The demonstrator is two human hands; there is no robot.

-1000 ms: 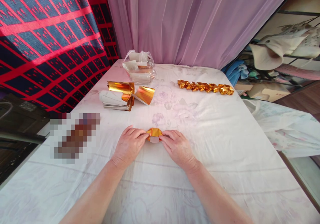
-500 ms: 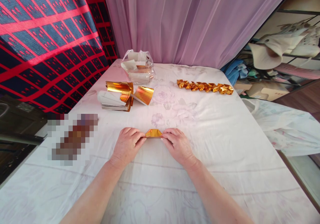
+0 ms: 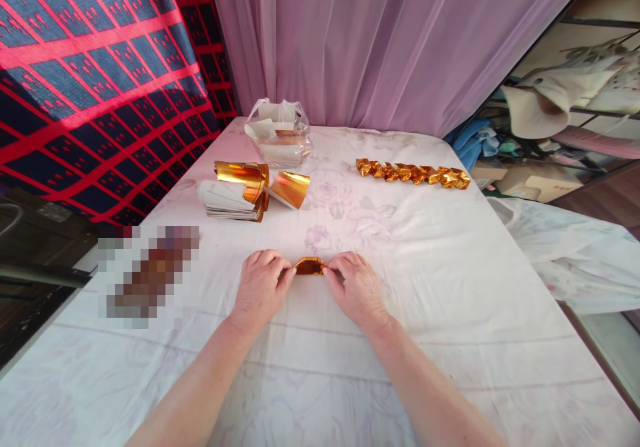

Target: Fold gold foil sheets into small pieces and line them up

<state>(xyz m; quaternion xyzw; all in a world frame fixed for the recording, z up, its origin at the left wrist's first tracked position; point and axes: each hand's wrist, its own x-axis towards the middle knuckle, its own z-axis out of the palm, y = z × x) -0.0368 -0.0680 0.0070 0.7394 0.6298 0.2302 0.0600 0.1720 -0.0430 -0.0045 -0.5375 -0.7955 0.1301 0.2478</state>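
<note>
Gold foil piece [image 3: 309, 266] on the white cloth [image 3: 450, 287], pinched at both ends between left hand [image 3: 261, 288] and right hand [image 3: 356, 288].

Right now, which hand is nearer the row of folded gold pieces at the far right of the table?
Right. The right hand lies nearer the row of folded gold pieces, which sits beyond it to its right; the left hand is farther left.

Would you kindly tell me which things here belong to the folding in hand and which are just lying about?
In hand:
- left hand
- right hand
- gold foil piece, pinched at both ends

Lying about:
- foil sheet stack
- row of folded gold pieces
- plastic bag
- pink curtain
</note>
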